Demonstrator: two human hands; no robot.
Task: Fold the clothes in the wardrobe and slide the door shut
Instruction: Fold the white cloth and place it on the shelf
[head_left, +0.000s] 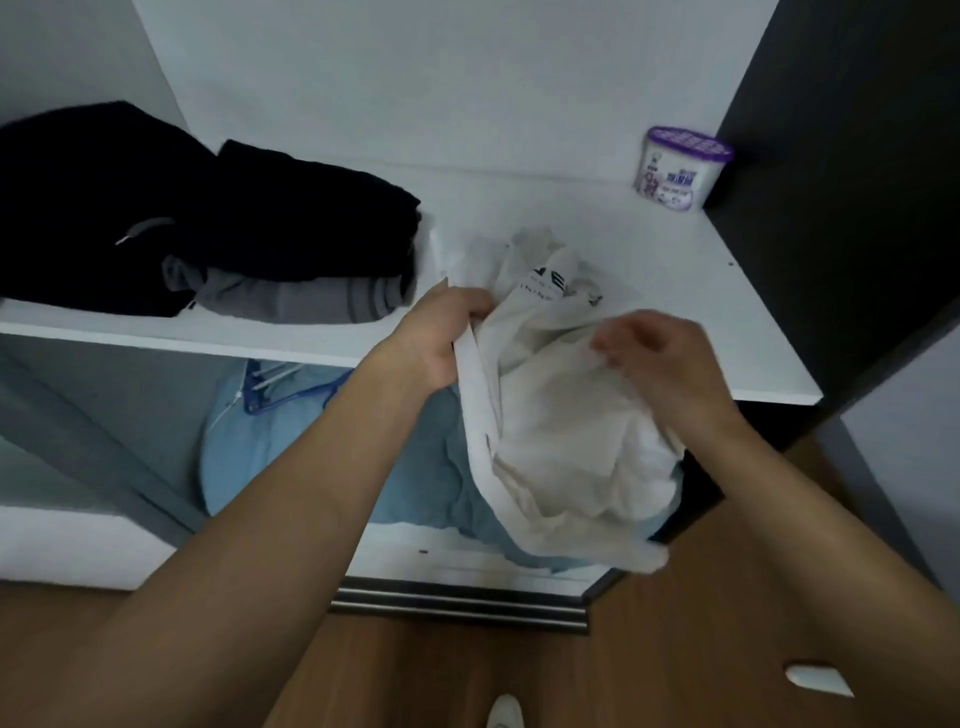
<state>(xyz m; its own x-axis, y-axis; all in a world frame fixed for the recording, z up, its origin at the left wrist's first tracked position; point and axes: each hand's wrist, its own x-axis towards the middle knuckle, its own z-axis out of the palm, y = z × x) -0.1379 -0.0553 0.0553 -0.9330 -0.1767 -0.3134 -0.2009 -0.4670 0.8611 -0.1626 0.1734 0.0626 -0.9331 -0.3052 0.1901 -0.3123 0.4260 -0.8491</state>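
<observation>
1. The fingers (467, 306) of the left hand (441, 332) are curled tight round a flat band-like edge of a white garment (561, 441), gripping it at the front edge of the shelf.
2. The fingers (618, 338) of the right hand (660, 364) are bent and blurred. They seem to pinch a fold at the top of the same garment, just beside the left hand.
3. The white garment lies partly on the white wardrobe shelf (675, 291), crumpled, with dark printed letters showing on its upper part. The rest hangs down over the shelf's front edge between the two forearms.
4. At the left end of the same shelf sits a pile of black clothes (260, 218), well apart from the hands. A grey garment (311, 301) with darker stripes lies under the pile's front.
5. In the far right corner of the shelf stands a small white tub with a purple lid (680, 161), upright, next to a dark panel (857, 182).
6. Below the shelf hangs a light blue garment (415, 467), with a blue hanger (280, 395) at its top left. The white garment hangs in front of it.
7. At the foot of the wardrobe runs a metal track (457, 603), and beyond it a wooden floor (675, 649).
8. On the floor at the bottom of the view are the tip of a white shoe (504, 712) and a small white object (818, 678), too blurred to identify.
</observation>
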